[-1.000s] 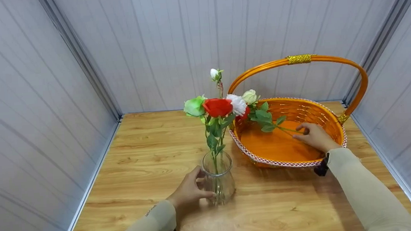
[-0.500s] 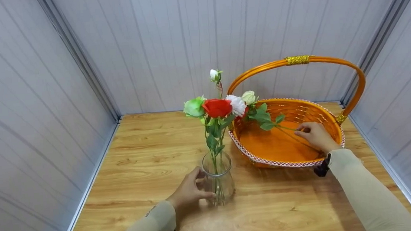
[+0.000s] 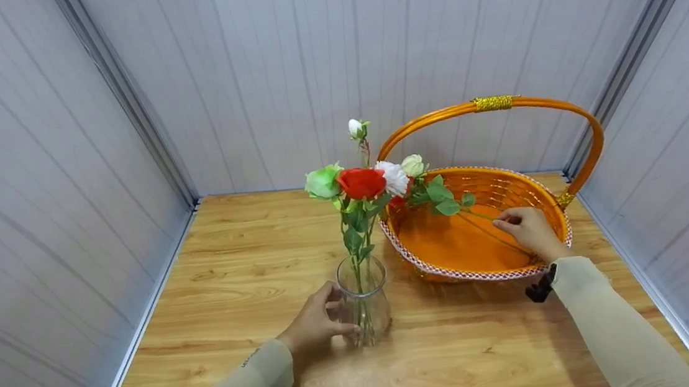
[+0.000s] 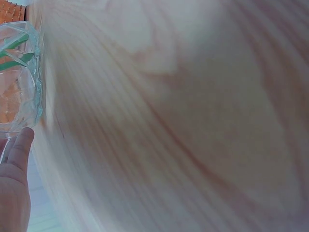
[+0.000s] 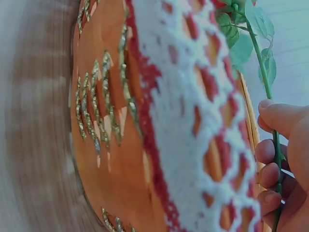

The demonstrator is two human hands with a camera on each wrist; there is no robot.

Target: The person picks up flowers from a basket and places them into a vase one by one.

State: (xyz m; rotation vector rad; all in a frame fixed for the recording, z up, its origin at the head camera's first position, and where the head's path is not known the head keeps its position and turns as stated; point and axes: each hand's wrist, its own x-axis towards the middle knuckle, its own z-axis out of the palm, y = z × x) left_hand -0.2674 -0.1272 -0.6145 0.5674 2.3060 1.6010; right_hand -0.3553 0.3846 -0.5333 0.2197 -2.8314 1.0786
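Note:
My left hand [image 3: 315, 326] holds the lower side of a clear glass vase [image 3: 374, 306], thumb in front and fingers behind. In the vase stand a green rose [image 3: 322, 182], a red rose [image 3: 361, 183], a white carnation [image 3: 394, 178] and a tall white bud [image 3: 355, 128]. Over the basket, my right hand [image 3: 532, 231] pinches the green stem [image 5: 263, 72] of a leafy flower between thumb and fingers. A second stem [image 3: 498, 239] lies lower, running toward the basket's front rim. Leaves [image 3: 441, 191] and a cream rose [image 3: 412, 165] are at their far end, with some red petals partly hidden.
The orange woven basket [image 3: 444, 269] with red-and-white trim stands at the right on the wooden table [image 3: 250, 258]. Its tall handle [image 3: 588, 160] arches over the back. Pale panel walls [image 3: 246, 71] enclose the table at the back and both sides.
My right hand's fingers have closed on one stem, which has parted from the second stem below it. The left hand stays on the vase. The head view has shifted slightly.

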